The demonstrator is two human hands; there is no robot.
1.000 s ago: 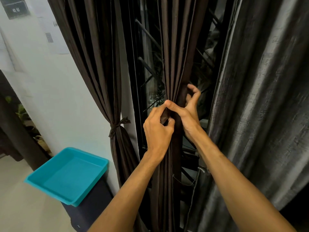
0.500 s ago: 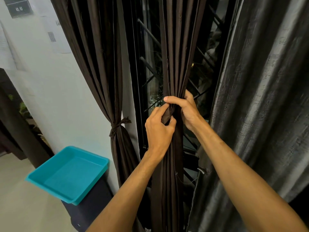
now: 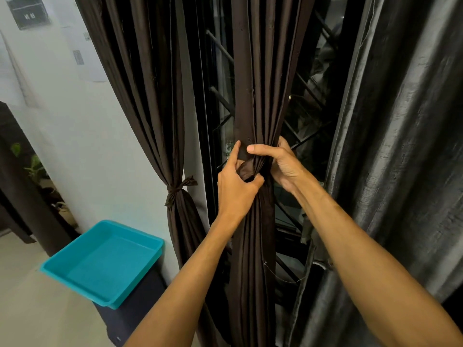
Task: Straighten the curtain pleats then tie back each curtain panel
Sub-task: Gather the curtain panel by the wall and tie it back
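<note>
The middle curtain panel [image 3: 253, 71] hangs in front of the window grille [image 3: 220, 96] and is gathered into a narrow bundle at the height of the hands. The right hand [image 3: 283, 164] grips this bundle: the thumb lies across the front and the fingers are curled round the back. The left hand [image 3: 235, 189] pinches a fold of the dark tie band [image 3: 246, 170] between thumb and curled fingers, while its index finger points up along the cloth. I judge that the knot is in the making and not yet closed. To do it well, the right hand should hold the pleats flat and even, and the left should draw the band snug without twisting the folds — a loose loop would probably slip down.

To the left of the middle curtain panel, another brown panel [image 3: 150, 96] is already tied with a small knot [image 3: 181, 189]. To its right hangs a grey curtain [image 3: 400, 146]. Lower and further left stands a teal tray [image 3: 105, 261]. High on the wall, far to the left, is a dark sign [image 3: 27, 12] — its pale writing is too blurred to read. No brand is visible.
</note>
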